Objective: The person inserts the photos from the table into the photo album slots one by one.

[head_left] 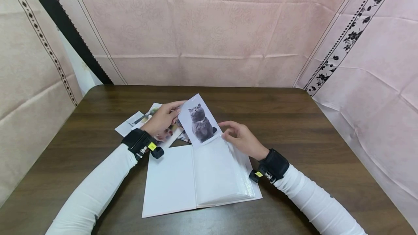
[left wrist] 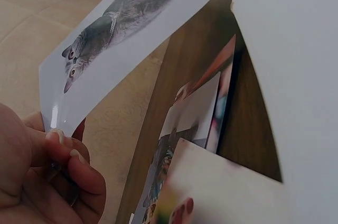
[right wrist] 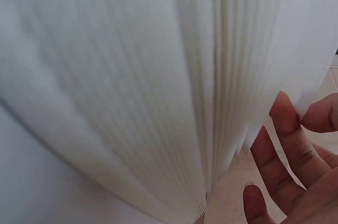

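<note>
My left hand (head_left: 164, 118) pinches one corner of a photo of a grey cat (head_left: 201, 124) between thumb and fingers. The left wrist view shows the photo (left wrist: 113, 34) slightly bowed. Its lower end overlaps the top of a clear sleeve page (head_left: 215, 171) in an open white photo album (head_left: 170, 180). At the top right of that page, my right hand (head_left: 243, 139) pinches the page's edge between thumb and finger, other fingers spread. From the right wrist, the stacked pages (right wrist: 227, 76) stand fanned beside the fingers (right wrist: 290, 123).
Several loose photos (head_left: 128, 123) lie overlapping under and behind the left hand, left of the album. The brown wooden table (head_left: 294, 126) extends around everything. Patterned pale cloth (head_left: 209, 35) hangs behind the table and at both sides.
</note>
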A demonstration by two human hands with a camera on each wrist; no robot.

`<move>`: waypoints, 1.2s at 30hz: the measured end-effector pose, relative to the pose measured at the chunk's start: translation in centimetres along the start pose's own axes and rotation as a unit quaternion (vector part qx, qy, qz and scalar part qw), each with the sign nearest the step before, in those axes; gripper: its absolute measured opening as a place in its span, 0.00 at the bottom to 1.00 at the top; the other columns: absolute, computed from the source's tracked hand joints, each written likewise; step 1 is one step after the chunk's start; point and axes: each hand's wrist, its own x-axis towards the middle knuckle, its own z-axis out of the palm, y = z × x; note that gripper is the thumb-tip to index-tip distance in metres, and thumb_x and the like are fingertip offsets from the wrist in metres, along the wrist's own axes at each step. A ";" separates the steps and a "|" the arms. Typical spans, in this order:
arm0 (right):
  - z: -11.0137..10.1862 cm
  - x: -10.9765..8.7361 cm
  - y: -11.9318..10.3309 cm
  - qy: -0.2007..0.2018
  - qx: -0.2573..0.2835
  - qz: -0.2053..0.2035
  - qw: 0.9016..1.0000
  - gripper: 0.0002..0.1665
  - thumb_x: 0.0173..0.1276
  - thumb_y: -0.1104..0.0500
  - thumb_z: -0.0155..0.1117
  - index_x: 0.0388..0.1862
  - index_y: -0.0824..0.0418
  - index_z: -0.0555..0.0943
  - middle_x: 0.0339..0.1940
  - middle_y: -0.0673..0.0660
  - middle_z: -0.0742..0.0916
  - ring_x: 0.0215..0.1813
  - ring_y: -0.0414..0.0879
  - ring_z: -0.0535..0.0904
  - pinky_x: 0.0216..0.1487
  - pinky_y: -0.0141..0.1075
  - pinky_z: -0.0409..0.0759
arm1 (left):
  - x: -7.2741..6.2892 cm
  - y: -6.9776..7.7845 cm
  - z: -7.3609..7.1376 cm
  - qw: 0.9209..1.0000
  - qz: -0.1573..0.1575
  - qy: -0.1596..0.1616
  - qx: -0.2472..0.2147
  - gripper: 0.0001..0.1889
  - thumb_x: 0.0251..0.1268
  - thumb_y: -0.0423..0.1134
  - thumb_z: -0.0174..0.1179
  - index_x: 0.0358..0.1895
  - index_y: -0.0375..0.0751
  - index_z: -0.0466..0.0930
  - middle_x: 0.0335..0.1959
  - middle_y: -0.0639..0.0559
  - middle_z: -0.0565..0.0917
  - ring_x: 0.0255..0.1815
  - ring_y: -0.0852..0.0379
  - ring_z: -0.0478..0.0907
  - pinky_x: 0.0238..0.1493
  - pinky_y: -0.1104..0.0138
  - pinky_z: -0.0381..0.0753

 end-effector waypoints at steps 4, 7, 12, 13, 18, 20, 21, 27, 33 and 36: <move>0.0 0.0 0.0 0.003 -0.002 -0.001 1.000 0.23 0.73 0.68 0.61 0.65 0.65 0.76 0.36 0.59 0.89 0.40 0.47 0.79 0.37 0.30 0.70 | 0.0 -0.1 -0.1 1.000 -0.006 -0.003 -0.003 0.24 0.84 0.36 0.41 0.78 0.57 0.63 0.39 0.45 0.71 0.34 0.50 0.69 0.30 0.68 0.69; 0.0 -0.1 -0.1 0.003 -0.002 -0.002 1.000 0.22 0.73 0.68 0.61 0.65 0.65 0.77 0.36 0.59 0.88 0.42 0.46 0.81 0.39 0.31 0.71 | 0.0 -0.2 -0.2 1.000 -0.008 -0.003 -0.003 0.24 0.84 0.36 0.42 0.78 0.57 0.63 0.39 0.44 0.70 0.34 0.48 0.69 0.30 0.69 0.69; 0.0 0.0 -0.1 0.003 0.000 -0.002 1.000 0.22 0.73 0.68 0.62 0.65 0.64 0.77 0.37 0.58 0.88 0.45 0.48 0.82 0.45 0.33 0.73 | 0.1 -0.3 -0.1 1.000 -0.014 0.001 -0.005 0.24 0.84 0.37 0.42 0.77 0.58 0.63 0.38 0.43 0.70 0.34 0.46 0.69 0.29 0.69 0.67; 0.0 0.0 0.0 0.002 -0.001 -0.003 1.000 0.22 0.73 0.68 0.62 0.65 0.64 0.77 0.37 0.59 0.88 0.45 0.48 0.82 0.46 0.33 0.73 | 0.1 -0.3 -0.1 1.000 -0.015 0.002 -0.005 0.24 0.84 0.37 0.41 0.77 0.58 0.63 0.38 0.43 0.70 0.34 0.46 0.69 0.29 0.69 0.67; -0.1 0.0 0.0 0.002 0.001 -0.008 1.000 0.22 0.73 0.67 0.62 0.65 0.64 0.77 0.37 0.59 0.88 0.45 0.48 0.81 0.47 0.34 0.74 | 0.1 -0.2 0.0 1.000 -0.013 0.003 -0.003 0.24 0.84 0.37 0.42 0.77 0.58 0.64 0.40 0.43 0.71 0.34 0.47 0.69 0.29 0.69 0.68; -0.1 0.0 0.0 0.002 0.001 -0.009 1.000 0.22 0.73 0.68 0.62 0.65 0.64 0.77 0.37 0.59 0.88 0.45 0.49 0.82 0.47 0.34 0.74 | 0.0 -0.1 0.0 1.000 -0.008 0.003 0.002 0.24 0.84 0.37 0.42 0.77 0.57 0.64 0.41 0.44 0.72 0.33 0.48 0.69 0.28 0.70 0.68; -0.1 0.0 0.0 0.002 0.001 -0.010 1.000 0.22 0.73 0.68 0.62 0.65 0.64 0.77 0.37 0.59 0.88 0.45 0.49 0.82 0.48 0.35 0.74 | 0.0 0.0 0.0 1.000 -0.006 0.004 0.005 0.24 0.84 0.37 0.42 0.77 0.57 0.64 0.41 0.44 0.72 0.33 0.49 0.69 0.28 0.70 0.68; 0.0 0.0 -0.1 0.004 -0.001 -0.011 1.000 0.23 0.73 0.68 0.62 0.65 0.63 0.76 0.37 0.59 0.89 0.46 0.50 0.82 0.48 0.37 0.73 | 0.0 0.0 0.1 1.000 0.002 0.005 0.016 0.24 0.84 0.36 0.43 0.77 0.57 0.64 0.42 0.45 0.73 0.33 0.50 0.70 0.28 0.70 0.68; 0.0 0.0 0.0 0.006 0.000 -0.011 1.000 0.23 0.73 0.66 0.63 0.65 0.63 0.77 0.37 0.59 0.88 0.44 0.49 0.81 0.48 0.37 0.73 | 0.1 -0.1 0.0 1.000 0.002 0.007 0.010 0.24 0.84 0.37 0.42 0.77 0.57 0.64 0.39 0.45 0.72 0.33 0.49 0.69 0.29 0.69 0.68; -0.1 0.0 0.0 0.007 0.001 -0.013 1.000 0.22 0.73 0.65 0.63 0.65 0.64 0.77 0.37 0.59 0.88 0.44 0.48 0.80 0.46 0.35 0.73 | 0.1 -0.3 -0.1 1.000 0.000 0.007 0.014 0.24 0.84 0.37 0.42 0.77 0.57 0.64 0.38 0.44 0.70 0.33 0.48 0.69 0.30 0.69 0.68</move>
